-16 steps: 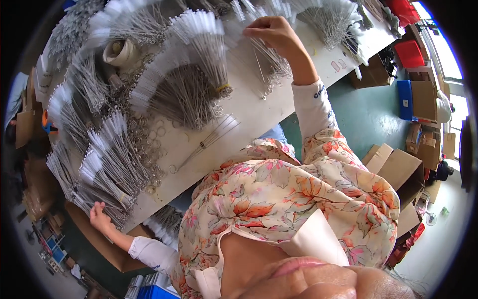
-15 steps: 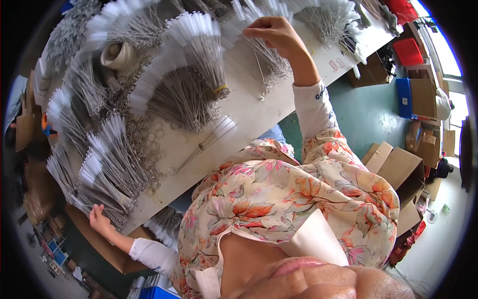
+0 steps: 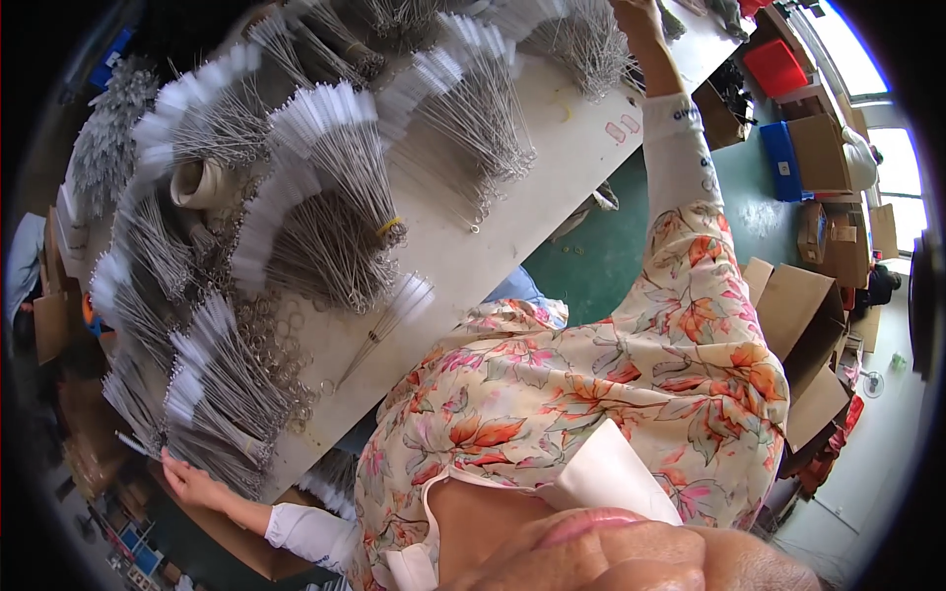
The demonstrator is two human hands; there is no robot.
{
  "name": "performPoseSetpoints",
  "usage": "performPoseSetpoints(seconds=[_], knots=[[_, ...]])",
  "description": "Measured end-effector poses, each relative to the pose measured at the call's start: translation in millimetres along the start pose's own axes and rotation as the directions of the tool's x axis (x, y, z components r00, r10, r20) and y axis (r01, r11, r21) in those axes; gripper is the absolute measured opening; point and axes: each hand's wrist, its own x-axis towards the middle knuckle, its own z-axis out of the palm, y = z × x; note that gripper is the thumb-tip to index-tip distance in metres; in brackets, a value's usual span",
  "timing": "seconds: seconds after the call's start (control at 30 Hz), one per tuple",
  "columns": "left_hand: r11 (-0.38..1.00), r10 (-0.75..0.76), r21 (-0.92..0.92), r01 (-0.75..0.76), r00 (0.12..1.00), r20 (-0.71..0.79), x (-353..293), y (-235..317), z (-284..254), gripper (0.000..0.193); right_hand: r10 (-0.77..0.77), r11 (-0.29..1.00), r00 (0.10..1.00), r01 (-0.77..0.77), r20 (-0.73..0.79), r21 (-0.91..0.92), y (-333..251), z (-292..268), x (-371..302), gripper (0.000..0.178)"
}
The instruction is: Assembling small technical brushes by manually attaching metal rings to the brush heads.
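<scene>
- Brushes with white bristle heads and thin wire stems cover much of the table (image 3: 572,148), mostly gathered in fan-shaped bunches, heads away from the person and ringed ends toward the near edge.
- The left hand (image 3: 194,485) is at the table's left end, just beside a low bunch of brushes (image 3: 222,455). Its fingertips seem to pinch a slim brush (image 3: 136,445), whose pale head points outward to the left; exactly how thumb and finger meet on it is too small to tell.
- The right hand (image 3: 639,18) is stretched far out to the top edge of the view, next to the far bunch (image 3: 589,59). Its fingers are cut off there, so I cannot tell whether they are spread, pressed together or holding anything.
- Between the hands lie a bundle tied with a yellow band (image 3: 387,225), a broad loose fan (image 3: 330,251) and, nearer the person, a small set of brushes (image 3: 379,330) lying apart.
- Loose metal rings (image 3: 281,330) are scattered beside the left-hand bunches, below a pale round container (image 3: 192,184) on its side.
- As a judgement, the step in hand is handling single brushes at one end while reaching for the other.
- Any next move with the slim brush calls for a light, steady pinch, keeping its stem clear of neighbouring wires, which look easy to snag.
</scene>
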Motion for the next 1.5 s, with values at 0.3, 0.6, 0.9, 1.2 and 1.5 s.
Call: performPoseSetpoints(seconds=[0.3,0.6,0.9,1.2,1.5], knots=[[0.983,-0.053,-0.169,0.077,0.988,0.144,-23,24,24,0.03,0.027,0.916,0.998,-0.049,-0.06,-0.397,-53,27,-5,0.031],[0.769,-0.097,-0.559,0.31,0.921,0.377,-63,45,32,0.031,-0.095,0.955,0.987,0.055,-0.126,-0.29,-6,29,54,0.03],[0.763,0.247,-0.573,0.3,0.683,0.687,-127,146,107,0.026,0.068,0.894,0.977,-0.15,0.203,0.422,-38,19,55,0.019],[0.627,0.716,-0.69,-0.361,0.615,0.33,-179,191,171,0.022,-0.492,0.446,0.569,-0.485,0.659,0.752,-361,69,-263,0.022],[0.39,0.881,-0.704,-0.594,0.463,0.097,-179,172,166,0.024,-0.285,0.137,0.488,-0.831,0.825,0.539,-339,89,-287,0.028]])
